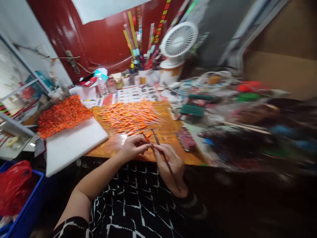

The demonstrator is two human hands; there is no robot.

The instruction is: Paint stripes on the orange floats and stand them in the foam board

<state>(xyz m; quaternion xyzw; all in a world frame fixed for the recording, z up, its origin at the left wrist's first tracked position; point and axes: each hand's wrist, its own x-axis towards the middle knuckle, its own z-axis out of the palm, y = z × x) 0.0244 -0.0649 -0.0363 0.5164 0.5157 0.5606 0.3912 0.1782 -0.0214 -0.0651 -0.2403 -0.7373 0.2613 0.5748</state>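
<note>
My left hand [133, 147] pinches a small orange carrot-shaped piece [147, 139] just above the near edge of the wooden board. A thin dark tip sticks out beyond it. In my right hand [171, 167] lies a slim dark stick-like tool [155, 136], slanting across the palm; its exact kind is unclear. The right fingertips meet the left ones at the orange piece, and what they touch there is partly hidden. Just beyond both hands spreads a heap of orange carrot-shaped pieces [128, 114] with thin pale points.
A white foam block [76, 145] at left bears a dense mass of orange-red pieces [63, 115]. Behind stand a white fan [179, 39], jars and upright striped sticks [133, 33]. Blurred clutter, including a green object [192, 110], fills the right. A blue bin [27, 211] holds red plastic bags.
</note>
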